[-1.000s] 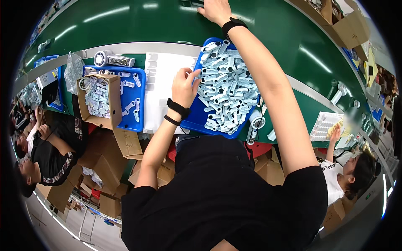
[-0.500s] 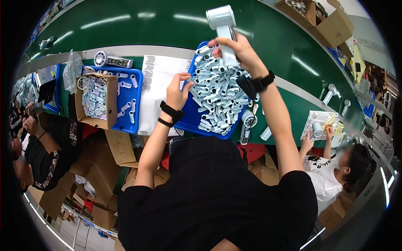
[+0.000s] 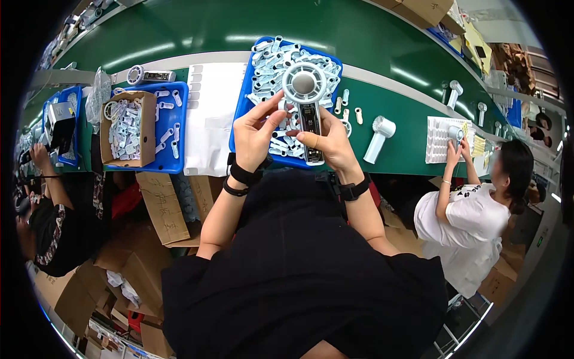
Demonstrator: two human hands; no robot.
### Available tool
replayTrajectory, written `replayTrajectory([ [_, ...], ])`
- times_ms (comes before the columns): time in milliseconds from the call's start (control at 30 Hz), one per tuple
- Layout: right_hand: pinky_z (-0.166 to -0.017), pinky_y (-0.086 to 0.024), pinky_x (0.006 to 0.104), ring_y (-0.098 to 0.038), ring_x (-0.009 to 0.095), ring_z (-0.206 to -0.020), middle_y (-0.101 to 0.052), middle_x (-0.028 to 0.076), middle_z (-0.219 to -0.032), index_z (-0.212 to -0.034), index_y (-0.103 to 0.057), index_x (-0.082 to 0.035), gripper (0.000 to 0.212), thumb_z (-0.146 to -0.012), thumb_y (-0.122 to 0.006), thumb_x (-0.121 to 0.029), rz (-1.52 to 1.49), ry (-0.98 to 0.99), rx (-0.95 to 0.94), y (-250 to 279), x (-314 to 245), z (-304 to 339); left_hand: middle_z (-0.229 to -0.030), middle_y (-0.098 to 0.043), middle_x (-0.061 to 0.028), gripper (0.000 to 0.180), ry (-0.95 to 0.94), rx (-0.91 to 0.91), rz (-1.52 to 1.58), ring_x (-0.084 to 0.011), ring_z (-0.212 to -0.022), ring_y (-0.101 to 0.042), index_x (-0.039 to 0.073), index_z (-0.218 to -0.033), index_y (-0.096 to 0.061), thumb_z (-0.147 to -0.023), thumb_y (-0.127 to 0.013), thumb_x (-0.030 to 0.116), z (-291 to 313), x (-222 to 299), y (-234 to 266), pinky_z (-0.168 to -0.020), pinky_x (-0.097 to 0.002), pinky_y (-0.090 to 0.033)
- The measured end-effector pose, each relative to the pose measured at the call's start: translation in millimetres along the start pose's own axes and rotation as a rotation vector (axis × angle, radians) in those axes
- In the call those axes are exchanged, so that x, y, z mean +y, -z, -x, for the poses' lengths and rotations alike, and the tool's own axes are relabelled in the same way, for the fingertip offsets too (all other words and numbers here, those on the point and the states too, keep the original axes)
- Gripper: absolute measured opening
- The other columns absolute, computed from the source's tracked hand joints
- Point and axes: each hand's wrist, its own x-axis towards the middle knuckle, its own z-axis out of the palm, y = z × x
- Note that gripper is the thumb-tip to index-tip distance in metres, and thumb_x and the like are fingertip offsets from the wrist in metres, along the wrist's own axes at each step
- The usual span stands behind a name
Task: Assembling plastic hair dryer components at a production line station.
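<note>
A pale-blue handheld fan (image 3: 305, 84) is upright in front of me, its round grille uppermost and its handle open on dark inner parts. My right hand (image 3: 333, 142) grips the handle from the right, thumb across its front. Beside the fan's left side, my left hand (image 3: 256, 133) pinches a small pale-blue handle cover (image 3: 283, 106), partly hidden by the fingers. Behind both hands stands a blue tray (image 3: 238, 122) heaped with similar covers (image 3: 275, 69). Partly behind my right hand, another fan (image 3: 347, 127) lies on the green table.
To the right, a closed fan (image 3: 379, 139) and a few small covers (image 3: 358, 115) lie on the table. Left are a white sheet (image 3: 206, 119), a cardboard box (image 3: 147, 134) of parts in a blue tray (image 3: 179, 143), and an open fan (image 3: 150, 75). Co-workers sit at both sides.
My right hand has brought the fan down from above the tray and turned its grille and open handle upward. My left hand has come beside it. My view has shifted.
</note>
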Motion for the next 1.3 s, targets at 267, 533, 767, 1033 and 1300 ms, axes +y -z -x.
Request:
replayTrajectory([
  [267,-0.08,-0.046,0.0306,-0.056,0.021,-0.092,-0.053,0.013,-0.105,-0.12,-0.035,0.004,0.081,-0.059,-0.082,-0.021,0.641,0.203,0.21,-13,29,41,-0.09,-0.062,-0.0078,0.022,0.035,-0.096,-0.17,-0.0123,-0.084,-0.06,-0.005,-0.099,-0.06,-0.077,-0.064,-0.001,44,-6,7,-0.075,-0.0232,-0.048],
  [533,-0.078,-0.047,0.035,-0.056,0.03,-0.095,-0.051,0.021,-0.108,-0.122,-0.029,0.006,0.094,-0.054,-0.084,-0.029,0.768,0.343,0.313,-26,34,58,-0.082,-0.062,-0.0062,0.019,0.008,-0.178,-0.332,-0.0106,-0.074,-0.061,-0.006,-0.09,-0.063,-0.073,-0.068,0.001,54,-2,11,-0.064,-0.0206,-0.05],
  [767,-0.077,-0.047,0.0345,-0.057,0.027,-0.092,-0.053,0.019,-0.102,-0.121,-0.029,0.006,0.082,-0.061,-0.079,-0.02,0.827,0.354,0.385,-33,32,64,-0.078,-0.062,-0.0057,0.015,0.058,-0.154,-0.247,-0.0109,-0.072,-0.06,-0.007,-0.086,-0.063,-0.073,-0.067,-0.001,55,1,3,-0.064,-0.0205,-0.049],
  [1033,-0.067,-0.049,0.0325,-0.059,0.024,-0.08,-0.053,0.015,-0.097,-0.119,-0.03,0.005,0.064,-0.071,-0.068,-0.013,0.7,0.315,0.317,-27,28,66,-0.084,-0.061,-0.0069,0.024,0.052,-0.184,-0.146,-0.0116,-0.075,-0.06,-0.006,-0.094,-0.06,-0.074,-0.068,0.005,54,1,-2,-0.064,-0.0214,-0.049],
  [1300,-0.056,-0.049,0.0252,-0.058,0.014,-0.065,-0.054,0.008,-0.087,-0.122,-0.03,0.001,0.058,-0.075,-0.063,-0.008,0.206,0.085,0.054,-31,12,69,-0.104,-0.056,-0.0087,0.043,0.347,-0.395,0.431,-0.0119,-0.095,-0.054,-0.001,-0.114,-0.046,-0.079,-0.066,0.013,44,1,-6,-0.073,-0.0231,-0.046],
])
